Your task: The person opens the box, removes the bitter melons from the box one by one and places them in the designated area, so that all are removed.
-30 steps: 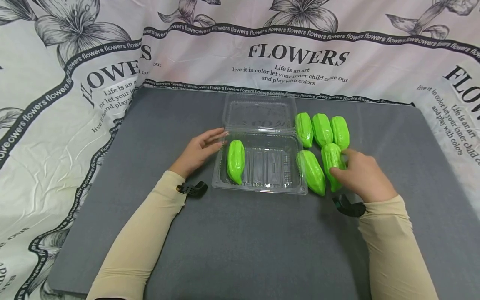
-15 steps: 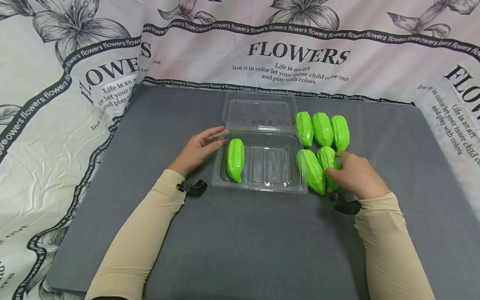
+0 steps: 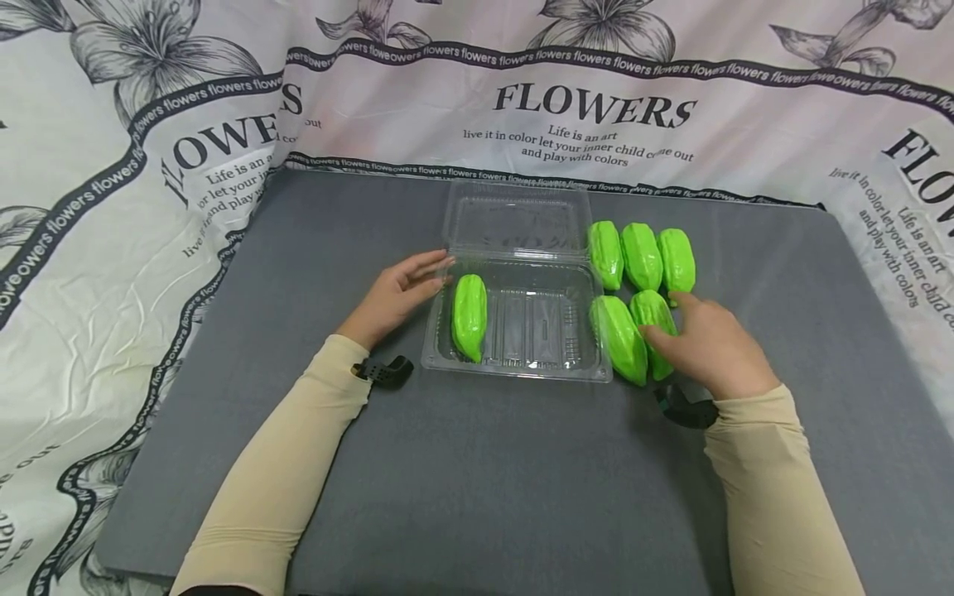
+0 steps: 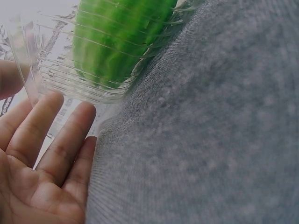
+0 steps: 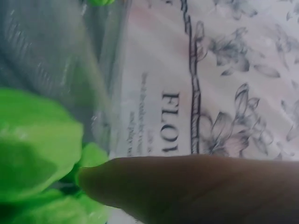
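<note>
A clear plastic clamshell box (image 3: 537,327) lies with its lid (image 3: 517,219) folded back. One bright green ridged gourd (image 3: 469,319) sits at the left inside it. My left hand (image 3: 391,298) steadies the box's left side with extended fingers; in the left wrist view the fingers (image 4: 63,144) reach up to the clear wall. To the right of the box, my right hand (image 3: 715,343) is spread over a second gourd (image 3: 650,310), thumb crossing it toward a neighbouring gourd (image 3: 620,339). From the right wrist, a finger (image 5: 163,186) meets the green gourds, its tip between them.
Behind those two, a row of three more green gourds (image 3: 641,255) lies right of the lid. A grey cloth-covered table (image 3: 522,480) carries everything. Flower-printed fabric (image 3: 581,124) hangs along the back and sides.
My right hand has shifted the gourd left against its neighbour. Since then its thumb has moved left over the gourd and its index finger farther back. The left hand stays put.
</note>
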`<state>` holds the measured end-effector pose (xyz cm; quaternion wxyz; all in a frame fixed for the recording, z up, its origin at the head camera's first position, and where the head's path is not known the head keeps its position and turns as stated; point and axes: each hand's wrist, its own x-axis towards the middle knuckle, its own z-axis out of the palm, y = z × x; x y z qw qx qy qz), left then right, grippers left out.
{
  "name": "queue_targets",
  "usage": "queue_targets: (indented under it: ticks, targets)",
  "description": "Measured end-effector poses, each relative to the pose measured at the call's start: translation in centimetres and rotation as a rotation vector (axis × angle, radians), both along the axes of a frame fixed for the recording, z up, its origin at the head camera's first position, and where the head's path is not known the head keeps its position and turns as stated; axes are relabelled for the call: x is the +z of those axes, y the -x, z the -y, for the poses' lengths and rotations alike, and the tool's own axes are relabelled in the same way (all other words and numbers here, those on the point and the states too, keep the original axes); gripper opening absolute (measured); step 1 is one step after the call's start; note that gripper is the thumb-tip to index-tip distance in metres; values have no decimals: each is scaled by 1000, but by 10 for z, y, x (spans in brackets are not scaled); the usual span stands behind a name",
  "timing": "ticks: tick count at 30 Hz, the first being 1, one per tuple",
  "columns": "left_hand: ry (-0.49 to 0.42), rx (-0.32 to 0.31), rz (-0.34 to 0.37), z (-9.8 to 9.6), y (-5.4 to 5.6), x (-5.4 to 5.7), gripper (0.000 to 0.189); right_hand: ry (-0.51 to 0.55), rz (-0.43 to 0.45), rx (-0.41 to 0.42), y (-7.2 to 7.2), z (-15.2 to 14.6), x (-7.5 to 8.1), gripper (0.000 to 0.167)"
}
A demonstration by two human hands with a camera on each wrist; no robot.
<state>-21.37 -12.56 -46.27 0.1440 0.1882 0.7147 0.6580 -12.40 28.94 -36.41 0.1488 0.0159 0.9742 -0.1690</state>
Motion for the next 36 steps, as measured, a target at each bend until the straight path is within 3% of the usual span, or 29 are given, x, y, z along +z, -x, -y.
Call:
queue_targets:
  ticks: [7,15,28,36]
  targets:
    - [-9,-9,4,-1,0,-1,55,24,-179,-32,-9,25,15,78]
    - [-15,-3,17,-1,-1,-3,55,111,-252,-21,-5,64,31,60]
    - [-1,-4,17,-1,0,-4,56,193,-213,91,10,121,19,63]
    - [10,4,11,0,1,-1,56,169,-166,138,21,156,8,66]
